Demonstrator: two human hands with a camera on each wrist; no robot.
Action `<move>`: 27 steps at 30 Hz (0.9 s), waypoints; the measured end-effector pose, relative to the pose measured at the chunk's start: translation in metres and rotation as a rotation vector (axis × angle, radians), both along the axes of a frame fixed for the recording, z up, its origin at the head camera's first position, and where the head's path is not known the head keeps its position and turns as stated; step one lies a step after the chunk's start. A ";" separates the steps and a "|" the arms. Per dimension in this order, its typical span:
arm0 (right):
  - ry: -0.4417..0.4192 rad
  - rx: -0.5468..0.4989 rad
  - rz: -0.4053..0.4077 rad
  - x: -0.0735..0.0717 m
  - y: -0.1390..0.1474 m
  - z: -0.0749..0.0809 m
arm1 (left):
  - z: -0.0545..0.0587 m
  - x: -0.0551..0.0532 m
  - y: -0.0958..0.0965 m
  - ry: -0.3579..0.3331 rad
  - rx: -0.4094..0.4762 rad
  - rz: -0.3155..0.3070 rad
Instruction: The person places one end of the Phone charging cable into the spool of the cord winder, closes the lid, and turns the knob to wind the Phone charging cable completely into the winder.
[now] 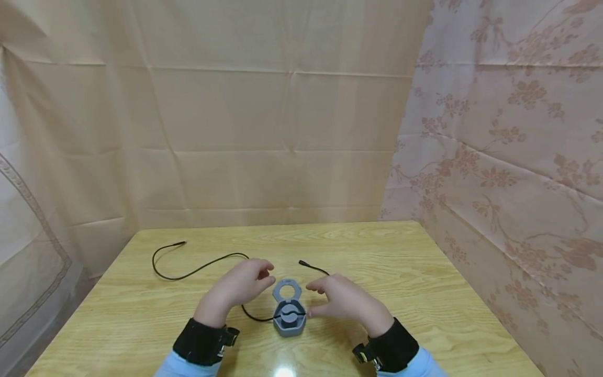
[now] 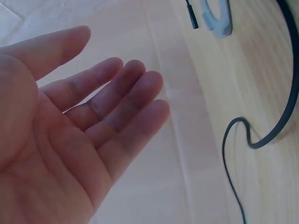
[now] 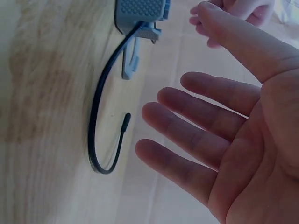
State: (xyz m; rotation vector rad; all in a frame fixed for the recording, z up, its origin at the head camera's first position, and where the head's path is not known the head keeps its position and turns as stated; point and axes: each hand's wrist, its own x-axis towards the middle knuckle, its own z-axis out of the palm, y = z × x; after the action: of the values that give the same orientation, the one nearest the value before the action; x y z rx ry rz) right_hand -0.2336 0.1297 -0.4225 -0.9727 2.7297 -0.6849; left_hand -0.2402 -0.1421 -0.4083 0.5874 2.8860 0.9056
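A small grey-blue hexagonal cable winder (image 1: pixel 289 331) stands on the table, its ring-shaped lid (image 1: pixel 298 291) flipped open toward the back. Across its round core runs a black cable (image 1: pixel 259 319), leaving through both sides. My left hand (image 1: pixel 240 287) hovers left of the winder, holding nothing; in the left wrist view its fingers (image 2: pixel 135 126) are extended and slightly bent. On the other side is my right hand (image 1: pixel 346 298), its thumb beside the winder and cable. Spread, empty fingers (image 3: pixel 182 126) show in the right wrist view. Whether the right thumb touches the cable cannot be told.
The cable's long left stretch (image 1: pixel 216 260) curves to a plug (image 1: pixel 179 243) at the back left. Its short right end (image 1: pixel 303 263) lies behind my right hand. Beyond the wooden table (image 1: pixel 400 251) hang a beige curtain (image 1: pixel 235 131) and a flowered one (image 1: pixel 509 157).
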 end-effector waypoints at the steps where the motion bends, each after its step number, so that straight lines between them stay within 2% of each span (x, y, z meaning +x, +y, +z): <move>1: -0.002 0.000 0.001 0.000 0.000 -0.001 | -0.001 -0.001 0.001 -0.002 0.005 -0.001; 7: -0.028 -0.005 0.009 0.002 -0.006 -0.003 | -0.009 -0.007 0.004 -0.027 0.045 -0.011; 17: -0.069 -0.003 0.028 0.005 -0.012 -0.010 | -0.022 -0.018 0.012 -0.050 -0.012 0.013; 27: -0.042 0.010 0.073 0.004 -0.018 -0.015 | -0.032 -0.023 0.017 -0.141 -0.024 0.037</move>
State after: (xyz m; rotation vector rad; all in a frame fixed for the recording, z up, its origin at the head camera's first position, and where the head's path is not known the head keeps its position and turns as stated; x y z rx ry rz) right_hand -0.2293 0.1115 -0.4375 -1.0383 2.6448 -0.6712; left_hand -0.2628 -0.1254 -0.4398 0.4497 2.7857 0.8782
